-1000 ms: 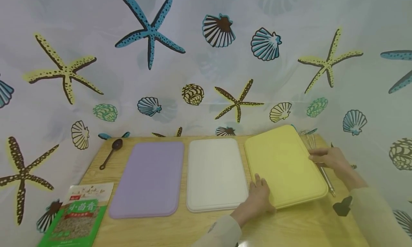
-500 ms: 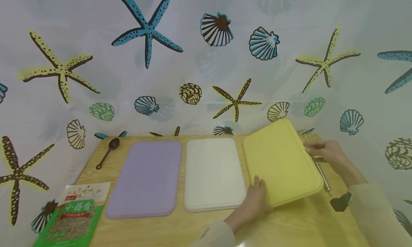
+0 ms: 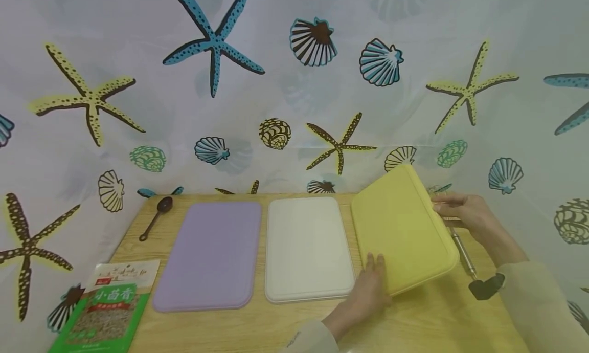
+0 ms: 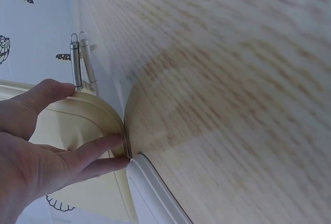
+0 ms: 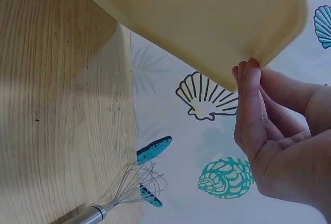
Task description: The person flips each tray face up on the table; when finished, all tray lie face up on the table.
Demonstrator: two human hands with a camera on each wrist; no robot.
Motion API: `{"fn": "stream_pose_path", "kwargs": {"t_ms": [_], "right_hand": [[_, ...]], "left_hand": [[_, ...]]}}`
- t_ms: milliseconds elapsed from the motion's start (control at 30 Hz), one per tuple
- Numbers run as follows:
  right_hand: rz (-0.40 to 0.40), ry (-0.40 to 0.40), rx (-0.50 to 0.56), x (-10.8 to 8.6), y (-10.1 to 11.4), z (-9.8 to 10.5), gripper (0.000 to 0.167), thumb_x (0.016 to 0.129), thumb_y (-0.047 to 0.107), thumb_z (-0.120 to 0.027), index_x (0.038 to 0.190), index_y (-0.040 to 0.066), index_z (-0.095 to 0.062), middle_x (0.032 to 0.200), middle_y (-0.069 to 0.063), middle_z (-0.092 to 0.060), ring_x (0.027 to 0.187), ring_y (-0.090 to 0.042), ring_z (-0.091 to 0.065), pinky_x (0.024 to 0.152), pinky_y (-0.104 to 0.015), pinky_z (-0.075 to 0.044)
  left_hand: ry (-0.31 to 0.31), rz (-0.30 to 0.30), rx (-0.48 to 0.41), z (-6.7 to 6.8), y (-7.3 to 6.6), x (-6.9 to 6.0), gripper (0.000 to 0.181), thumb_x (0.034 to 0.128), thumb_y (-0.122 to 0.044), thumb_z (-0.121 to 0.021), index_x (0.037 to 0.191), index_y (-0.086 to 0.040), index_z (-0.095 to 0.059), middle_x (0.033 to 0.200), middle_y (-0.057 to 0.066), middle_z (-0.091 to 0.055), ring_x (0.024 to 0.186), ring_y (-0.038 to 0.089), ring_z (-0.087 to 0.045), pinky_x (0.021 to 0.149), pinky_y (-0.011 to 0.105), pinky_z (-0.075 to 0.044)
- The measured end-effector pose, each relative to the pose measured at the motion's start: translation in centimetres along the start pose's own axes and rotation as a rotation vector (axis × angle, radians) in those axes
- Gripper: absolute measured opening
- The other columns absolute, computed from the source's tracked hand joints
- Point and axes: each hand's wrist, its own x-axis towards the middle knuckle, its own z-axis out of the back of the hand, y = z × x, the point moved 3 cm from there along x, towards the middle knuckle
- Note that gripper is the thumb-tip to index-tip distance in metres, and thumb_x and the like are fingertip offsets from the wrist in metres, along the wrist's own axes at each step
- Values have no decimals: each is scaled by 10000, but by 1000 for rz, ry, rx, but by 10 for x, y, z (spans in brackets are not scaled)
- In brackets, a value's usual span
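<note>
A yellow rectangular tray (image 3: 405,235) with rounded corners is tilted, its right side raised off the table and its left side low beside the white tray (image 3: 308,248). My right hand (image 3: 465,212) pinches the raised right edge between thumb and fingers. In the right wrist view, the tray's underside (image 5: 207,22) shows above the table. My left hand (image 3: 365,291) holds the near left corner. In the left wrist view, the left thumb lies on the near edge, and the fingertips (image 4: 119,144) touch the left edge close to the white tray.
A purple tray (image 3: 209,256) lies left of the white one. A dark spoon (image 3: 158,217) is at the back left, with a green seed packet (image 3: 108,307) in front. A metal whisk (image 5: 111,203) lies at the right. A patterned curtain (image 3: 276,87) surrounds the table.
The yellow tray's right side has risen and the tray tilts more steeply. My right hand has moved up and slightly left with it; the left hand stays at the near left corner.
</note>
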Motion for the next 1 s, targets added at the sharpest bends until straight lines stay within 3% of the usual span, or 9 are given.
{"fn": "stream_pose_path", "kwargs": {"t_ms": [133,233,300,400,500,600,667,867,1000], "right_hand": [[-20,16,27,-1,3,0,633,913,329,-662,1400,-19,-454,1392,-144,-461,938,6,-608,865,-269,-549],[-24,37,67,-1,6,1,659,909,318,-669,1415,-29,-428,1291,-10,-537,942,-2,-626,869,-269,-547],[-22,56,103,-2,8,1,670,909,298,-672,1420,-45,-409,1194,93,-579,947,-11,-635,872,-266,-545],[-27,88,159,-2,11,0,686,917,269,-665,1436,-64,-365,1116,168,-591,960,-16,-638,881,-257,-539],[-26,124,188,-2,15,-2,698,937,261,-638,1459,-66,-311,1318,-2,-546,982,16,-617,899,-238,-525],[-19,159,209,-1,19,-6,696,954,258,-612,1476,-58,-278,1527,-159,-303,1003,49,-591,917,-227,-511],[-14,170,226,0,23,-9,691,957,249,-608,1480,-53,-273,1556,-169,-244,1014,49,-588,920,-226,-508],[-28,160,243,3,34,-17,701,937,269,-636,1485,-12,-301,1282,76,-562,1227,-131,-513,926,-225,-500],[-32,172,252,4,40,-24,709,945,260,-626,1495,-11,-271,1451,-105,-424,1349,-265,-380,962,-251,-487]], "left_hand": [[1,-13,-30,1,-1,-2,963,700,-18,-804,1498,-5,-265,1531,281,-213,1067,360,-622,920,313,-530],[2,-11,-68,1,-2,-3,954,709,18,-784,1503,-14,-256,1539,270,-199,886,262,-662,659,147,-535],[-13,-10,-70,1,-4,-4,956,697,22,-790,1499,-13,-271,1534,269,-219,999,304,-645,528,114,-478],[-21,-1,-73,-1,-5,-3,966,685,9,-809,1495,-18,-285,1531,255,-246,1094,321,-618,640,150,-539],[-39,-6,-49,-3,-7,-2,967,667,-9,-826,1484,-14,-309,1511,246,-304,1266,367,-486,898,264,-529],[-54,-16,-47,-5,-8,-1,962,660,3,-824,1477,-6,-317,1488,244,-348,1303,364,-446,1023,361,-449],[-64,-27,-69,-6,-10,-1,960,661,26,-815,1478,-7,-313,1478,247,-364,1309,374,-435,1021,372,-453],[-76,-5,-165,-2,-16,-3,961,675,66,-766,1500,-50,-288,1473,252,-370,1281,419,-449,890,315,-541],[-93,37,-218,1,-22,-5,934,680,76,-745,1493,-42,-301,1455,272,-384,1281,444,-436,979,420,-490]]}}
